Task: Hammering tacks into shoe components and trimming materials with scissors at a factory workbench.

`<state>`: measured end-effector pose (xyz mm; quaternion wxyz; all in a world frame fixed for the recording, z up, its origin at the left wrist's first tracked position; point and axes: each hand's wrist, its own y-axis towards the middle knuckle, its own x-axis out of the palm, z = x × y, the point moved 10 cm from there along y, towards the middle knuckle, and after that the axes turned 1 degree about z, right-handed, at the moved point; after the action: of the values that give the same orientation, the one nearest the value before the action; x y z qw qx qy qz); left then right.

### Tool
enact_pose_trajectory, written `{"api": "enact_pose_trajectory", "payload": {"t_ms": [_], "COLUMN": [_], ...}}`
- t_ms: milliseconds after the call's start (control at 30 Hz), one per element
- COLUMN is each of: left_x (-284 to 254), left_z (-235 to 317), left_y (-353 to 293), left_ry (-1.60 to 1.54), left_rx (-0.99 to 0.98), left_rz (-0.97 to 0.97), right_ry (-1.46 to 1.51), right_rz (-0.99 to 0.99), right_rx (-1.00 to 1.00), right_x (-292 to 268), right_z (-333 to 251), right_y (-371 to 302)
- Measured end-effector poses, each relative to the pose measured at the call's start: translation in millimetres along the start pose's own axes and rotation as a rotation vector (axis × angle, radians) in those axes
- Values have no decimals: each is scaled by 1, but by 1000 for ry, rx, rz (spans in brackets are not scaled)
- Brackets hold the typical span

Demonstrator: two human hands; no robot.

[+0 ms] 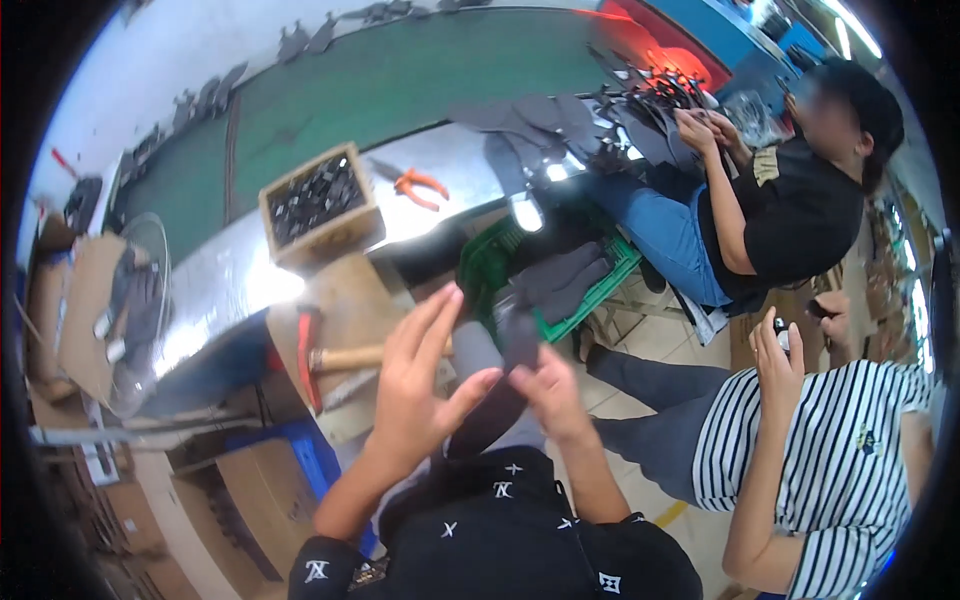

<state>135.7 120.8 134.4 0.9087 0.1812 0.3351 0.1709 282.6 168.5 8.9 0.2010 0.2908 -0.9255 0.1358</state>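
- Dark flat piece [487,412], nearest the camera, above the lap: right hand [553,393] pinches it; left hand [418,375] spreads alongside, contact unclear.
- Likely risk: a loosened pinch lets it drop.
- Wooden box [330,233], at the worktop's [213,312] front edge: small black parts [315,200].
- Green crate [590,304], below that edge: grey flat pieces [565,282].
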Motion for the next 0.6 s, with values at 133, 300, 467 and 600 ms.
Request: {"api": "enact_pose_trajectory", "payload": {"t_ms": [133,300,467,600], "left_x": [22,33,31,8], "left_z": [-5,-38,-57,-55], "left_y": [12,20,47,69], "left_ry": [-5,31,-6,76], "left_rx": [-68,-220,-246,-211], "left_rz": [-89,-167,-182,-108], "right_ry": [62,-798,-1429,-1451], "right_rz": [256,961,879,799], "right_rx": [-114,-385,-765,-867], "right_x": [-127,-256,-198,-154], "right_z": [-15,-38,-186,-235], "right_y": [69,104,207,253]}}
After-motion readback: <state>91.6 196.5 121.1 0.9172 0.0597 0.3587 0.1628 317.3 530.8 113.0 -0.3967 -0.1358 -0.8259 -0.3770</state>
